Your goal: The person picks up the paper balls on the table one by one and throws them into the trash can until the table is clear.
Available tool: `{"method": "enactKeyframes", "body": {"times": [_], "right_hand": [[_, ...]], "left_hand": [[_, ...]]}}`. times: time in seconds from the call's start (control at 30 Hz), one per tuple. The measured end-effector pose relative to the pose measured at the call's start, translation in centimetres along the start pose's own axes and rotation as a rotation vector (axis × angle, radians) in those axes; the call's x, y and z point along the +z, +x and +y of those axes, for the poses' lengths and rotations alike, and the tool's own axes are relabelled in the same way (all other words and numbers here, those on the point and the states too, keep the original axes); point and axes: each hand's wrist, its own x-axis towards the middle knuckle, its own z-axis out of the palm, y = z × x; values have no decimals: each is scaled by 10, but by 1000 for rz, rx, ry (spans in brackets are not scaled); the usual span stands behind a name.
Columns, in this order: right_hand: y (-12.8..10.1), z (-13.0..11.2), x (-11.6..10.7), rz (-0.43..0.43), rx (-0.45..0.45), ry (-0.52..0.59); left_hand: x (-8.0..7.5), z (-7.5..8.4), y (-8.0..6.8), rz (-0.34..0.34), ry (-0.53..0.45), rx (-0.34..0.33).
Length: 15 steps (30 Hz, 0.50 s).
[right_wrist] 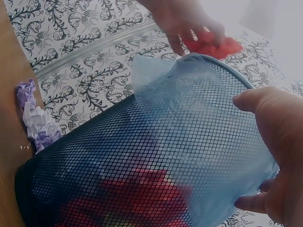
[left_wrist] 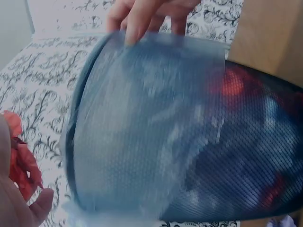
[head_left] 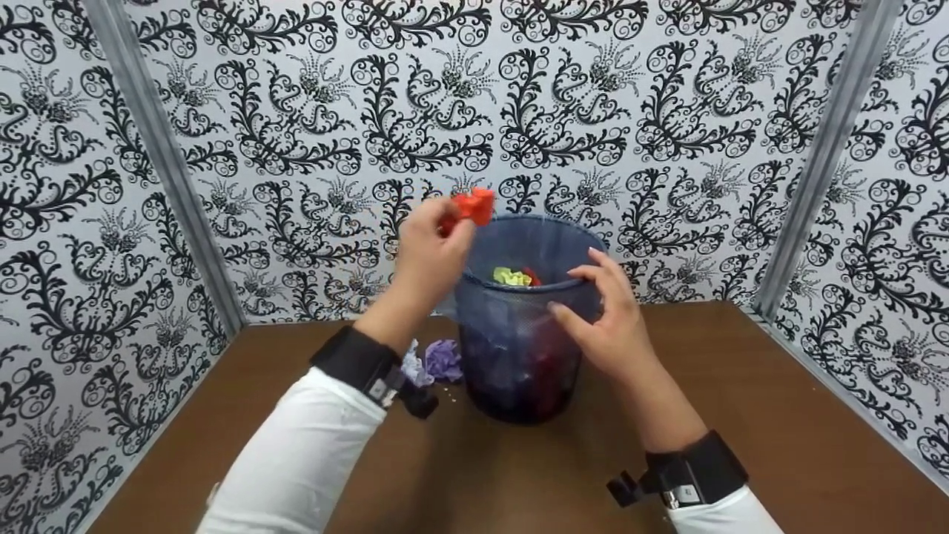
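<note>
My left hand (head_left: 436,241) pinches a crumpled piece of red paper (head_left: 475,205) above the left side of the bin's rim. The bin is a dark mesh wastebasket (head_left: 519,356), upright on the table, with a translucent blue plastic liner (right_wrist: 208,113) folded over its rim. My right hand (head_left: 609,319) grips the rim on the right, fingers over the edge and thumb on the outside. Inside the bin, a crumpled yellow paper (head_left: 511,277) shows near the top beside some red. More red paper (right_wrist: 147,189) shows through the mesh in the right wrist view.
Crumpled purple paper (head_left: 444,360) and paler lavender paper (head_left: 415,365) lie on the brown table (head_left: 356,475), left of the bin. Patterned black-and-white panels (head_left: 296,111) enclose the table at the back and both sides, with grey strips at the corners.
</note>
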Motion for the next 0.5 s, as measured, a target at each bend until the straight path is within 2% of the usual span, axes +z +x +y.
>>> {"method": "enactKeyframes", "body": {"times": [0.13, 0.27, 0.5], "right_hand": [[0, 0, 0, 17, -8, 5], [-1, 0, 0, 7, 10, 8], [0, -1, -2, -11, 20, 11]], "left_hand": [[21, 7, 7, -123, 133, -5], [35, 3, 10, -175, 271, -12], [42, -6, 9, -219, 317, -61]]}}
